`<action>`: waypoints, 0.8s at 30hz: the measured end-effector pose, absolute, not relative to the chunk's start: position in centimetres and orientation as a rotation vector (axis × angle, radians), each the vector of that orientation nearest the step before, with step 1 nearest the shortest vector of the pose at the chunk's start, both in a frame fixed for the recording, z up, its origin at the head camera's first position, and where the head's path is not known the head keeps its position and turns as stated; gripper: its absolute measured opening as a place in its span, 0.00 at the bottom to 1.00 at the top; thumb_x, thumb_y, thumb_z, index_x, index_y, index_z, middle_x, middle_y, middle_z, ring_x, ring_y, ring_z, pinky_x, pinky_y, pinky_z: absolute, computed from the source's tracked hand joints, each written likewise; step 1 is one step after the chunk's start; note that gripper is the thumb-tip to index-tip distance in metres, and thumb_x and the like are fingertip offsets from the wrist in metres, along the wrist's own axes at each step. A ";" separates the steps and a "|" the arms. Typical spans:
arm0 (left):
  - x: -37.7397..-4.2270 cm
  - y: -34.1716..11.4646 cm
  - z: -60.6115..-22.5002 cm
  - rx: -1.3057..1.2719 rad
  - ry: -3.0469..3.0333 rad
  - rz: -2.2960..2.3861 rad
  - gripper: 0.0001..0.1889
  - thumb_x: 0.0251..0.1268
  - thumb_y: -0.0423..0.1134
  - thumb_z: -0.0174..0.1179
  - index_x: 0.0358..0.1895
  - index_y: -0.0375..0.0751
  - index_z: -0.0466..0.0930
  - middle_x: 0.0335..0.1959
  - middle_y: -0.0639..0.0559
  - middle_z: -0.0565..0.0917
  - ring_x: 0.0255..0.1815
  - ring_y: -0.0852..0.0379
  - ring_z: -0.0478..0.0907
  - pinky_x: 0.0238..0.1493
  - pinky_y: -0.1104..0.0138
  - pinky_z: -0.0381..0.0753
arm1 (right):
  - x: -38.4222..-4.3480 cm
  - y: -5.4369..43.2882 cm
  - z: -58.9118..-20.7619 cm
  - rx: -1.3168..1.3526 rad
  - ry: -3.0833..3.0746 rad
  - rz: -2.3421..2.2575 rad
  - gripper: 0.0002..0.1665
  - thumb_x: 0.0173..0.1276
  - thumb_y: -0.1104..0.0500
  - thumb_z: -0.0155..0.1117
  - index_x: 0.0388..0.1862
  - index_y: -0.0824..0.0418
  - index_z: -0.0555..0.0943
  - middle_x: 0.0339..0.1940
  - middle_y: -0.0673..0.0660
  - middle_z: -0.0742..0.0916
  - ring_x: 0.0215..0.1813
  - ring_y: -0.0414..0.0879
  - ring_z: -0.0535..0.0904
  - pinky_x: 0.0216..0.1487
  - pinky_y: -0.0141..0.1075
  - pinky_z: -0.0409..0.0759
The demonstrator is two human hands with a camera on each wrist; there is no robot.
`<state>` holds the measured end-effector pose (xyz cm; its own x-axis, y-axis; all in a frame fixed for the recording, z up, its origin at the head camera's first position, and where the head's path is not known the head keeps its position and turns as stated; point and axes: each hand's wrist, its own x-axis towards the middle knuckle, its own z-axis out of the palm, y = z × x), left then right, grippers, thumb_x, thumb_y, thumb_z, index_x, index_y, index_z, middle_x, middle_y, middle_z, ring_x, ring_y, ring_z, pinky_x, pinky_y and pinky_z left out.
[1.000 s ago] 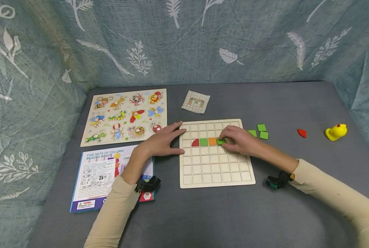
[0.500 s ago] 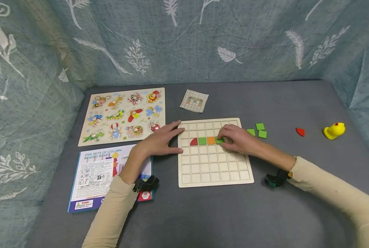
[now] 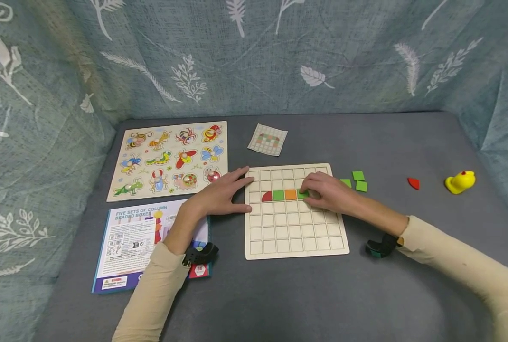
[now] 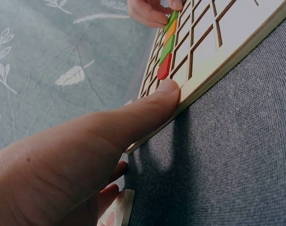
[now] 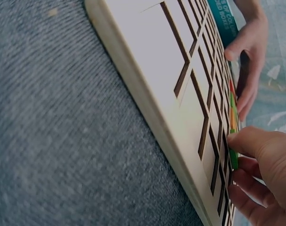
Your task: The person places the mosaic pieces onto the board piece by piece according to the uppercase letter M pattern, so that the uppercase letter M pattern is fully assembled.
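A pale wooden grid board (image 3: pixel 296 232) lies in front of me. In its third row from the top sit a red quarter-round tile (image 3: pixel 267 196), a green square tile (image 3: pixel 278 195) and an orange square tile (image 3: pixel 290 194). My right hand (image 3: pixel 328 192) pinches another green square tile (image 5: pixel 234 158) at the cell right of the orange one; fingers partly cover it in the head view. Along the board's left edge rests my left hand (image 3: pixel 221 194), fingers spread, its thumb (image 4: pixel 167 89) touching the rim.
Several loose green tiles (image 3: pixel 358 175) lie right of the board, then a red piece (image 3: pixel 413 183) and a yellow toy duck (image 3: pixel 460 182). A pattern card (image 3: pixel 268 139) lies behind the board. An insect puzzle (image 3: pixel 168 159) and a printed box (image 3: pixel 126 247) are at left.
The head view has shifted slightly. Both hands keep nearly the same places on the board, with the right one still pinching the green square tile.
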<state>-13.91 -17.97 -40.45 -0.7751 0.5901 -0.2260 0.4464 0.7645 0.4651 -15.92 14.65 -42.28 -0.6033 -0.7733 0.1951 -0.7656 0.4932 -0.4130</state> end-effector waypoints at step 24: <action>-13.8 -18.0 -40.7 0.813 2.613 0.572 0.42 0.61 0.55 0.64 0.75 0.43 0.59 0.79 0.41 0.51 0.79 0.41 0.50 0.75 0.47 0.58 | -15.9 14.5 -42.3 -1.521 2.695 -0.663 0.07 0.60 0.63 0.70 0.39 0.58 0.85 0.41 0.51 0.85 0.44 0.46 0.78 0.47 0.39 0.78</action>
